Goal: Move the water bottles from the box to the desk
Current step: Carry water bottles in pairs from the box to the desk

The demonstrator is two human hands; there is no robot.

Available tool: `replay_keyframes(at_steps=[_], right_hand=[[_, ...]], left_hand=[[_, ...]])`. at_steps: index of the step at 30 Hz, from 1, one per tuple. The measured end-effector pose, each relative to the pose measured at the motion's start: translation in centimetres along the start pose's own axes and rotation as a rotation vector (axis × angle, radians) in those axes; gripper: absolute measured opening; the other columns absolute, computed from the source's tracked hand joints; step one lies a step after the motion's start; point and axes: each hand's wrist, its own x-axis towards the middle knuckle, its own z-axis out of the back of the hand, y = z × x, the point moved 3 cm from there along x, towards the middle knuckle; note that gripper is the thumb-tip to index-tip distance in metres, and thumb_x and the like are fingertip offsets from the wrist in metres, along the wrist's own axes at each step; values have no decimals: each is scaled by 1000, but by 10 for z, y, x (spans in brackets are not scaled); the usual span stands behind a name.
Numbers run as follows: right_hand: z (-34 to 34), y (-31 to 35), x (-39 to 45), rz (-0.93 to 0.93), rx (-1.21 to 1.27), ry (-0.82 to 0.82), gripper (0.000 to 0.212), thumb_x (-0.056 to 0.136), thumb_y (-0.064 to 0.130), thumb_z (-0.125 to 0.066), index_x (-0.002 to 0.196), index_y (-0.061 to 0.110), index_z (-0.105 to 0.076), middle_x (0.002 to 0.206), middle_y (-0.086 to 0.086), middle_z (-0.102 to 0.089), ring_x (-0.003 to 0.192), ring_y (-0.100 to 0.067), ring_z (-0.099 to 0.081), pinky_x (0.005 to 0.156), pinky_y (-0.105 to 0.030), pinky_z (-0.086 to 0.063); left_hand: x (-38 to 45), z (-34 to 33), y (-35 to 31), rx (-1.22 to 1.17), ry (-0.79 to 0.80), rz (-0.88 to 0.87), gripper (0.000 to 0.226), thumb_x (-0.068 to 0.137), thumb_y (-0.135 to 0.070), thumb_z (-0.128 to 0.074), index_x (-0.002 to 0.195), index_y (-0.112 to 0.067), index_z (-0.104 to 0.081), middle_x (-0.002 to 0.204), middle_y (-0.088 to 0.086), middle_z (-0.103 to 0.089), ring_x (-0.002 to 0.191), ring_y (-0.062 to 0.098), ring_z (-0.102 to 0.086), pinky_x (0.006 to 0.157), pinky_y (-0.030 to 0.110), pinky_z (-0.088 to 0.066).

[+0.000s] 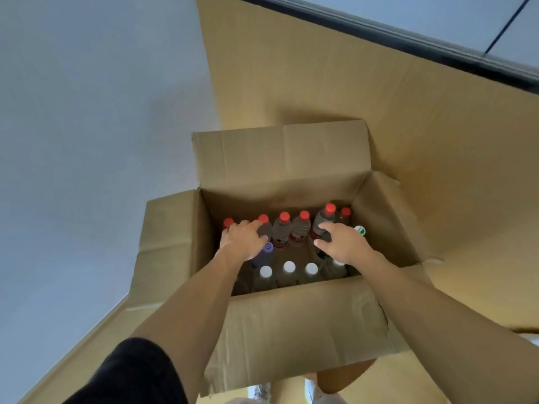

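Bottles (pixel 300 228) upright in box (pixel 291 316) — both hands gripping

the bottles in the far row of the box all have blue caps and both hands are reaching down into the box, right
Not quite: the far row of bottles has red caps, not blue. The head view shows it. The rest holds: the left hand and the right hand both reach down into the open cardboard box.

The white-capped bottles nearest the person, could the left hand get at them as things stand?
Probably yes. The white-capped bottles stand upright in the open box with nothing over their caps, and the flaps are folded out. The left hand is just beyond them, gripping a red-capped bottle, so it would have to let go first.
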Motion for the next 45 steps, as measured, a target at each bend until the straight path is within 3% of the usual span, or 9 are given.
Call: replay_keyframes(at_steps=[7, 14, 24, 31, 37, 45], right_hand=[[65, 9, 138, 131, 6, -8, 60, 99, 45, -58, 152, 22, -41, 152, -4, -49, 137, -27, -47, 109, -40, -43], [115, 12, 242, 199, -4, 10, 64, 96, 42, -64, 152, 23, -41, 153, -4, -48, 139, -28, -46, 111, -42, -42], [161, 16, 364, 157, 84, 2, 69, 84, 30, -79, 146, 28, -47, 139, -6, -59, 127, -28, -56, 105, -41, -45], [196, 27, 465, 174, 103, -50, 77, 76, 23, -84, 144, 29, -48, 138, -5, -59, 129, -28, -54, 107, -39, -43], [245, 57, 576, 151, 64, -125, 71, 79, 18, -83, 142, 23, -51, 136, -8, -61, 127, -28, -56, 106, -38, -45], [216, 66, 669, 56, 33, -44, 66, 81, 17, -81, 140, 25, -54, 136, -5, -62, 128, -26, -56, 106, -37, -46]], left_hand=[[111, 73, 10, 24, 11, 188, 55, 101, -47, -48, 150, -24, -40, 146, 15, -46, 133, 39, -45, 109, 47, -40], [222, 126, -44, 49, 64, 153, 59, 98, -38, -56, 152, -21, -38, 144, 18, -46, 132, 36, -48, 108, 41, -43], [338, 172, -78, 165, 7, 118, 56, 95, -29, -61, 148, -18, -45, 143, 13, -49, 129, 32, -53, 104, 45, -49], [452, 207, -69, 236, -60, 78, 43, 99, -20, -55, 142, -19, -50, 141, 11, -53, 127, 32, -55, 102, 42, -49], [562, 262, -49, 179, -142, 42, 35, 99, -11, -54, 133, -16, -56, 133, 9, -60, 122, 30, -60, 96, 39, -50], [652, 243, -21, 147, -59, -52, 37, 95, -12, -61, 132, -14, -59, 132, 9, -61, 121, 30, -61, 93, 38, -51]])
